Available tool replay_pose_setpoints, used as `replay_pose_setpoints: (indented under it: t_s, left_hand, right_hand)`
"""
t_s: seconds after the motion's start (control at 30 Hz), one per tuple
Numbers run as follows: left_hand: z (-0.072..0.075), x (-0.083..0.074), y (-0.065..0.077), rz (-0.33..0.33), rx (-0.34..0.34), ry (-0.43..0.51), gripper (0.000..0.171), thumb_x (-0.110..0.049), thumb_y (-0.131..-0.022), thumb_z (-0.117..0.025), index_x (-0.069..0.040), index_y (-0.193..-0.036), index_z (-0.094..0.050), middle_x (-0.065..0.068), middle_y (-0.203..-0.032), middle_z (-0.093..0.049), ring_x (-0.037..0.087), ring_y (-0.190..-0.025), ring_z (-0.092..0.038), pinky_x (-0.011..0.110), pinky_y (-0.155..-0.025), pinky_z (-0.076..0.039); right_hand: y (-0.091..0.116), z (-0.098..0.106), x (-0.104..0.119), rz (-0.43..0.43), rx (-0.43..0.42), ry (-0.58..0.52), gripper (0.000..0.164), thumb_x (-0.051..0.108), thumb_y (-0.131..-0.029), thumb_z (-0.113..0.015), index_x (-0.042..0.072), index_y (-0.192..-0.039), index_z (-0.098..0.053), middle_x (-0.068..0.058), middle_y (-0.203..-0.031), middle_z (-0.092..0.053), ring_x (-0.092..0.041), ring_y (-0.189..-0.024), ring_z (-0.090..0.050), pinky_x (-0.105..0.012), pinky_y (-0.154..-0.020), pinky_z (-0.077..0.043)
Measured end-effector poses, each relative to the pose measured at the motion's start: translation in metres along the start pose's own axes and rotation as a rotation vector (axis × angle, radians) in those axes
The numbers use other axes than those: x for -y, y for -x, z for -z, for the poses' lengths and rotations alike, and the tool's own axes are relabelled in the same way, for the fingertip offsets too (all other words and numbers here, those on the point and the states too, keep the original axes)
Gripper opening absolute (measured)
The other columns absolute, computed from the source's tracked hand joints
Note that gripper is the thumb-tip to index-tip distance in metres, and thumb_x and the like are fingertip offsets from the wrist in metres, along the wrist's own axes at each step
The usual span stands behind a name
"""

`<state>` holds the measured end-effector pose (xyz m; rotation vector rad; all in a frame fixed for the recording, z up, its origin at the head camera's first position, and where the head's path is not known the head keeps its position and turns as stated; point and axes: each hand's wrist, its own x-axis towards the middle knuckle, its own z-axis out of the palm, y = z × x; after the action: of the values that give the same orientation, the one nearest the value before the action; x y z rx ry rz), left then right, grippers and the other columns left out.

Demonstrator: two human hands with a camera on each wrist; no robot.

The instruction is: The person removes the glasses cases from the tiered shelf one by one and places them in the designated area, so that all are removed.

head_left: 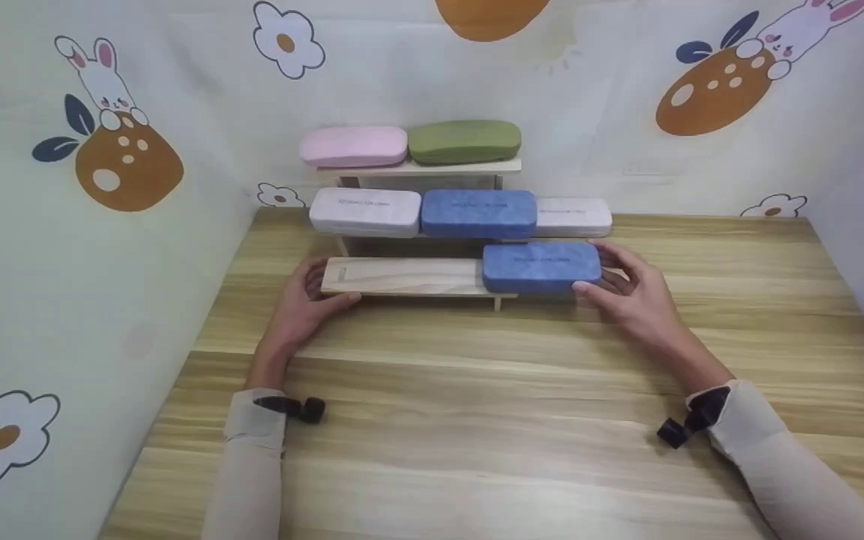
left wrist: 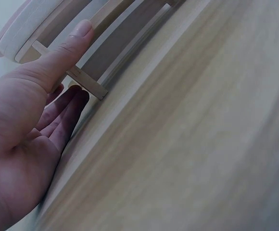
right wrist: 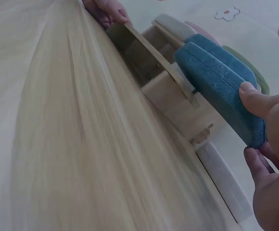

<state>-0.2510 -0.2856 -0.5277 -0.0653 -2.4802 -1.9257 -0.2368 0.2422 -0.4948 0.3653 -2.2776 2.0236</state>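
Note:
A stepped wooden rack (head_left: 409,276) stands toward the back of the table. My left hand (head_left: 303,304) holds the left end of its lowest step, thumb (left wrist: 74,43) along the front edge and the other fingers round the end. On the right end of that step sits a blue glasses case (head_left: 541,268), jutting out past the step. My right hand (head_left: 638,292) grips this case by its right end, thumb (right wrist: 255,98) on the front side and fingers behind. The middle step bears a white glasses case (head_left: 366,212) and a second blue case (head_left: 479,213).
On the top step lie a pink case (head_left: 354,146) and a green case (head_left: 465,141). Another white case (head_left: 574,217) rests on the wooden table (head_left: 477,420) at the rack's right, partly hidden behind the blue ones. A patterned wall covering (head_left: 199,90) closes off the back and left.

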Motion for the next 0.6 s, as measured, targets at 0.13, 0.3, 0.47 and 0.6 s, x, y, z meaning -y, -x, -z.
replay_pose_setpoints:
  t_s: [0.13,0.3,0.47,0.6]
  left_hand:
    - [-0.001,-0.004,0.002,0.006,0.001,0.006,0.096,-0.023,-0.084,-0.096,-0.004,-0.16,-0.04,0.018,-0.16,-0.054,0.03,-0.149,-0.053,0.045,-0.13,-0.04]
    - [-0.002,-0.021,0.01,0.02,0.018,0.012,0.095,-0.02,-0.085,-0.095,0.0,-0.159,-0.04,0.022,-0.16,-0.053,0.033,-0.151,-0.051,0.046,-0.132,-0.038]
    - [-0.003,-0.027,0.012,0.014,0.02,-0.007,0.094,-0.021,-0.086,-0.095,0.001,-0.159,-0.04,0.022,-0.161,-0.053,0.034,-0.151,-0.051,0.047,-0.132,-0.037]
    - [-0.001,-0.012,0.005,0.008,0.015,0.0,0.095,-0.022,-0.085,-0.095,-0.003,-0.16,-0.04,0.02,-0.161,-0.054,0.032,-0.151,-0.052,0.047,-0.132,-0.038]
  right_hand:
    - [0.004,0.015,-0.003,-0.019,-0.014,0.017,0.076,0.005,-0.091,-0.087,-0.002,-0.157,-0.05,-0.011,-0.14,-0.062,-0.013,-0.125,-0.069,-0.021,-0.108,-0.058]
    - [0.001,0.028,-0.007,-0.048,-0.063,0.062,0.075,0.009,-0.092,-0.087,-0.001,-0.157,-0.051,-0.012,-0.144,-0.06,-0.012,-0.127,-0.066,-0.016,-0.108,-0.055]
    - [-0.003,0.037,-0.013,-0.063,-0.088,0.11,0.076,0.014,-0.093,-0.087,-0.002,-0.158,-0.05,-0.016,-0.147,-0.059,-0.012,-0.128,-0.062,-0.013,-0.108,-0.054]
    - [-0.006,0.046,-0.016,-0.071,-0.106,0.131,0.076,0.016,-0.094,-0.087,0.0,-0.158,-0.051,-0.019,-0.15,-0.058,-0.011,-0.129,-0.061,-0.012,-0.107,-0.054]
